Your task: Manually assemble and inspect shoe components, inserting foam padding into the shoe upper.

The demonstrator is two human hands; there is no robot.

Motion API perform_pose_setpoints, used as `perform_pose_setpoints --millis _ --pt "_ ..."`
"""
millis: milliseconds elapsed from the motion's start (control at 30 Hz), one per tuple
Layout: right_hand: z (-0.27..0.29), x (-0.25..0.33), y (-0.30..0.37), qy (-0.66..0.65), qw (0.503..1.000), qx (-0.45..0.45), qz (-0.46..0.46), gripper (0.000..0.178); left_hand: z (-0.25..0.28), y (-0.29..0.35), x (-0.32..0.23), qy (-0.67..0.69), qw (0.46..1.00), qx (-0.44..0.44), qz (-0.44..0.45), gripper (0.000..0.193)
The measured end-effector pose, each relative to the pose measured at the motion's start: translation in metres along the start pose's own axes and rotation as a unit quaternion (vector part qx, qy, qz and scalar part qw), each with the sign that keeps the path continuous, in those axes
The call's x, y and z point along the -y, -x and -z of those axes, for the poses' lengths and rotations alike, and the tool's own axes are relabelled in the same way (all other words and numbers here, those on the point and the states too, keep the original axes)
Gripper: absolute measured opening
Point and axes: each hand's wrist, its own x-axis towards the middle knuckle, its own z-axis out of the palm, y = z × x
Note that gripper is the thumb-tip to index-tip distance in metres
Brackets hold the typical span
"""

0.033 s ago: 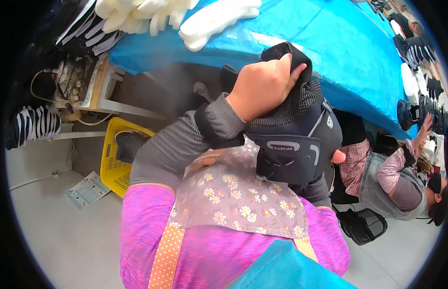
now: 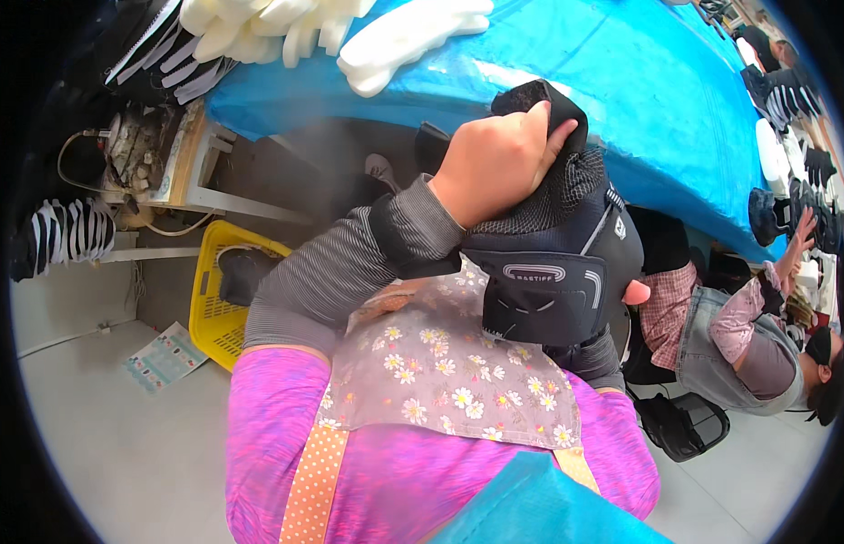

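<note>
A black padded, boot-like piece [image 2: 549, 227] with dark ribbed fabric, a flap and grey trim is held up in front of my apron, over the table's near edge. My left hand [image 2: 504, 163] is closed on its upper opening, with the thumb and fingers pinching the folded black cuff [image 2: 567, 113]. Most of my right hand [image 2: 636, 293] is hidden behind the piece. Only one fingertip shows, against its right side, and the right sleeve disappears beneath it.
The blue-covered table [image 2: 658, 109] carries white moulded pieces [image 2: 413, 41] at the far left. A yellow basket [image 2: 209, 299] with something dark inside stands on the floor at left. Black-and-white pieces [image 2: 68, 231] are stacked beyond. At right, another person [image 2: 739, 344] works near dark items.
</note>
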Motion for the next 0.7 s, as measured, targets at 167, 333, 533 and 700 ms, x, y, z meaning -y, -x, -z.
perform_pose_setpoints --millis 167,333,533,700 --pt "0.0 -0.003 0.004 0.004 1.0 -0.009 -0.004 0.114 -0.007 0.006 0.011 -0.029 0.999 0.007 -0.019 0.029" --pt "0.001 -0.001 0.004 0.006 1.0 -0.011 0.0 0.114 -0.01 0.012 0.007 -0.004 0.999 0.003 0.039 0.038" --pt "0.004 -0.005 0.005 0.005 1.0 -0.019 0.008 0.114 -0.012 0.014 0.001 0.074 0.992 0.03 0.093 0.034" --pt "0.002 -0.002 0.01 0.01 1.0 -0.023 0.018 0.114 -0.019 0.024 0.01 0.051 0.991 0.083 0.095 0.033"
